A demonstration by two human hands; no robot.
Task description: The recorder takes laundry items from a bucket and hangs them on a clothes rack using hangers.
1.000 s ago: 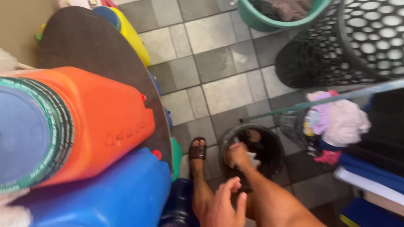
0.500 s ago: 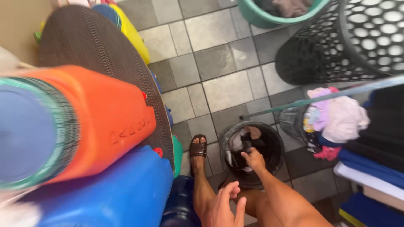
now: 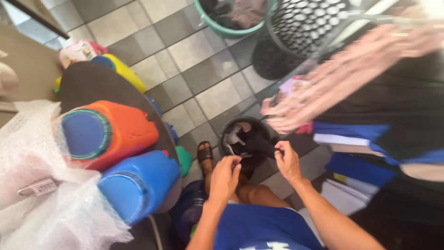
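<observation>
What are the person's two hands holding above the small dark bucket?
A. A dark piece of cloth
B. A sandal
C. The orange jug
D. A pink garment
A: both the left hand and right hand grip a dark piece of cloth stretched between them over the bucket.

I see both of my arms bare from the shoulder down, with no sleeves, watch or bracelet on the wrists. My left hand (image 3: 225, 177) and right hand (image 3: 288, 162) wear no gloves and no rings that I can make out. I have on a blue garment (image 3: 263, 229) with a bit of white marking at its lower edge. On my one visible foot sits a brown open-toed sandal (image 3: 204, 153) with a broad strap.
</observation>
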